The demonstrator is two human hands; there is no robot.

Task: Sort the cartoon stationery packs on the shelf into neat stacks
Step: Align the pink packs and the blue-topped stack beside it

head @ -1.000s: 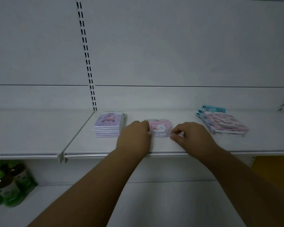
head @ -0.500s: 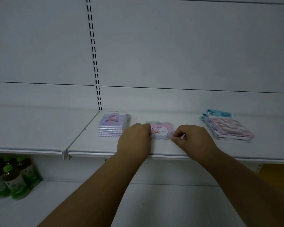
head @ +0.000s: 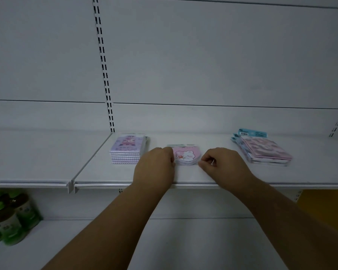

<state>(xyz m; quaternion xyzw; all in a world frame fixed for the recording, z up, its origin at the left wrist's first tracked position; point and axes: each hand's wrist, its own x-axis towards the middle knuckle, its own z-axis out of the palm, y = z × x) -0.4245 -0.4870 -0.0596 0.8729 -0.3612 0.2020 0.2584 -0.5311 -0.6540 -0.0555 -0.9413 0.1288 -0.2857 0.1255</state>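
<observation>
Two curled hands, left hand (head: 154, 165) and right hand (head: 221, 165), seem to pinch the small pink bunny pack (head: 186, 155) on the white metal shelf (head: 213, 175).

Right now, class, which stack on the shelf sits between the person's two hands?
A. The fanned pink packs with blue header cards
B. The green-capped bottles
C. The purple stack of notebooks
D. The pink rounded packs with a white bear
D: the left hand and right hand flank the pink bear packs, fingers curled at their edges, while the purple stack and the fanned packs lie off to either side.
</observation>
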